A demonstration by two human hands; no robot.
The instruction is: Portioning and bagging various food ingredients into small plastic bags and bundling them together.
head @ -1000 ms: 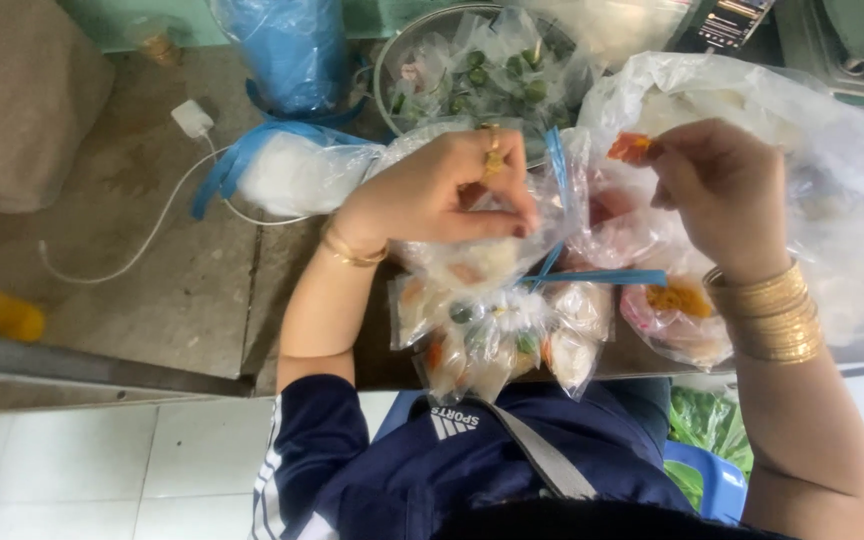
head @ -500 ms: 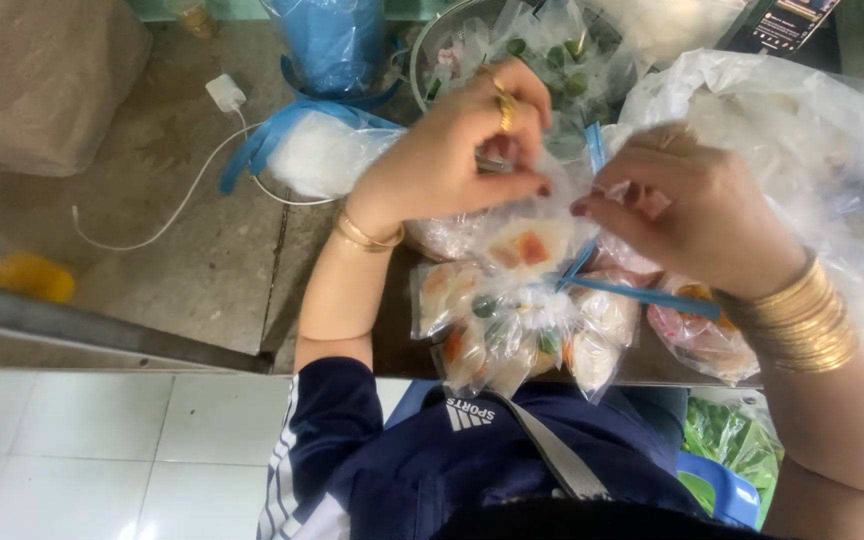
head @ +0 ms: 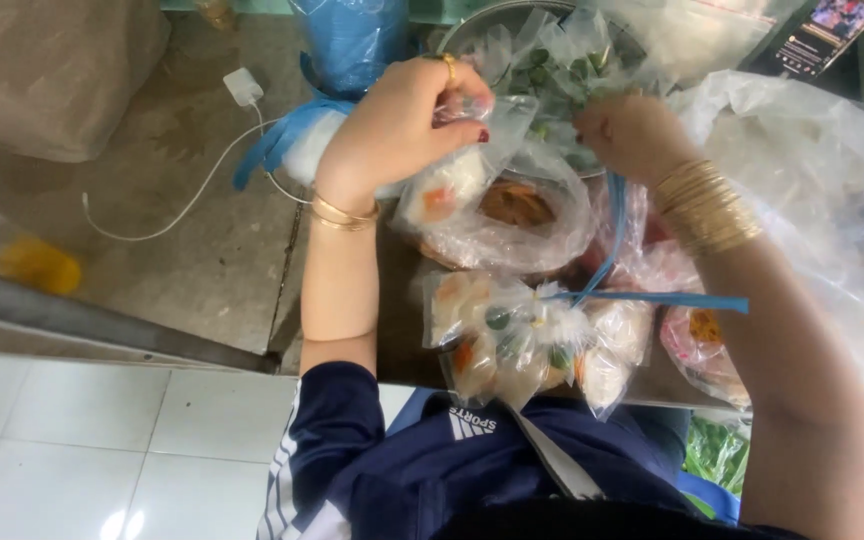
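Clear plastic food bag hangs neck-up, long axis vertical — left hand pinches its top; right hand grips a blue tie strip running downward.

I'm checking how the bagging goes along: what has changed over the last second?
Both hands rose away from the body. The left hand now pinches a small clear bag lifted above the tied bundle of filled bags; the right hand has pulled the blue strip up taut. The bundle stays hanging at the table edge.
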